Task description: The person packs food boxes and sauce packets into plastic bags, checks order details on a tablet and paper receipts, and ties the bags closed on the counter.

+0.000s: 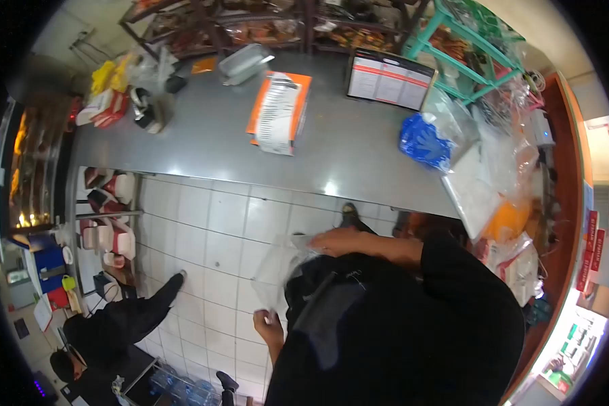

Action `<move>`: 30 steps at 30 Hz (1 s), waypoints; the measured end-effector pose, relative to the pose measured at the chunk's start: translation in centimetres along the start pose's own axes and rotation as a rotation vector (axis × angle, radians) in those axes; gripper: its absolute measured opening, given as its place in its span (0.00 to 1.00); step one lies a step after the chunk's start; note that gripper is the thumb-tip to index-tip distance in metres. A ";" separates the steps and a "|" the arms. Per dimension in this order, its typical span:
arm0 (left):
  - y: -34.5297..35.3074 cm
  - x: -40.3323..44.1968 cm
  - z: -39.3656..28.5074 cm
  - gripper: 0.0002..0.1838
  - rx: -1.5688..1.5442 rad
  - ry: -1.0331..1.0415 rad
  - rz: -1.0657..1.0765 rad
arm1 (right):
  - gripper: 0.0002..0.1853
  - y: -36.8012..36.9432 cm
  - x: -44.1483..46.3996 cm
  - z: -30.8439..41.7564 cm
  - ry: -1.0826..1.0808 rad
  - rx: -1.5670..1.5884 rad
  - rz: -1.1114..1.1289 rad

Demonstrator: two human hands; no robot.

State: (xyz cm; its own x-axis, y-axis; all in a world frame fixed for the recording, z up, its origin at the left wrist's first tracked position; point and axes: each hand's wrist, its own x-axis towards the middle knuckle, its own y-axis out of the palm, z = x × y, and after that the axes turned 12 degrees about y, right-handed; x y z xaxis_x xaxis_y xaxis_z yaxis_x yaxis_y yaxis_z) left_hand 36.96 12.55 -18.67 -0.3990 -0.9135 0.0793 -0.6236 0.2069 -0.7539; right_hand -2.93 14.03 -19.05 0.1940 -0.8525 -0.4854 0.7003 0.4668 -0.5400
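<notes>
A clear plastic bag (272,272) hangs stretched between my hands, over the tiled floor and in front of my black clothing. My right hand (333,241) grips its upper end, with the forearm reaching across from the right. At the lower end, my left hand (269,327) has its fingers curled in a pinch at the bag's edge. The see-through film makes its exact outline hard to follow. Beyond my hands runs a steel counter (210,145), where an orange-and-white box (279,111) lies.
On the counter are a clear plastic container (245,64), a menu board (391,79), a blue plastic bundle (424,141) and loose plastic bags (517,152). A person in black (111,331) is at lower left. Stacked boxes (108,233) fill a left-hand shelf.
</notes>
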 end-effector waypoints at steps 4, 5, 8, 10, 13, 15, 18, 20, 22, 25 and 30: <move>4.1 7.9 -10.9 0.14 -0.567 -0.385 -0.093 | 0.22 -8.3 -8.8 -2.2 0.218 0.350 -0.713; 4.7 9.4 -11.5 0.14 -0.549 -0.361 -0.084 | 0.21 -10.8 -10.9 -5.6 0.297 0.176 -0.889; 6.0 12.8 -16.8 0.14 -0.579 -0.264 -0.149 | 0.13 -18.3 -17.8 -16.7 0.551 0.248 -1.456; 6.4 13.9 -17.2 0.12 -0.528 -0.182 -0.231 | 0.14 -21.2 -22.1 -25.4 0.917 0.114 -1.613; 6.6 15.3 -19.5 0.11 -0.604 -0.163 -0.428 | 0.15 -23.2 -26.3 -32.2 0.992 -0.186 -1.508; 7.0 16.7 -22.6 0.14 -0.758 -0.177 -0.613 | 0.12 -23.0 -27.5 -34.4 0.936 -0.160 -1.328; 6.6 17.0 -25.5 0.20 -0.740 -0.211 -0.506 | 0.08 -23.4 -27.8 -35.1 0.872 -0.086 -1.391; 6.5 17.3 -27.3 0.22 -0.751 -0.204 -0.315 | 0.07 -23.8 -27.7 -33.3 0.809 0.012 -1.466; 6.6 18.5 -29.9 0.24 -0.855 -0.201 -0.079 | 0.06 -23.9 -28.0 -30.5 0.774 0.110 -1.536; 8.5 20.4 -35.2 0.26 -1.098 -0.081 0.178 | 0.05 -23.9 -28.5 -28.2 0.643 0.256 -1.655; 13.4 22.5 -41.0 0.13 -0.906 0.003 0.655 | 0.05 -24.1 -29.0 -22.6 0.640 0.360 -1.741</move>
State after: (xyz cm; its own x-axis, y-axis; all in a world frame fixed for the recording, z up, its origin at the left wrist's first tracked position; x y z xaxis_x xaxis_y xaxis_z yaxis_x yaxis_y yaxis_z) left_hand -7.93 9.17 -0.30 -0.8306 -0.5344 -0.1566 -0.5518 0.8276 0.1032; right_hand -40.98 32.83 -7.53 -0.9843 -0.0125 0.1758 -0.0850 -0.8402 -0.5356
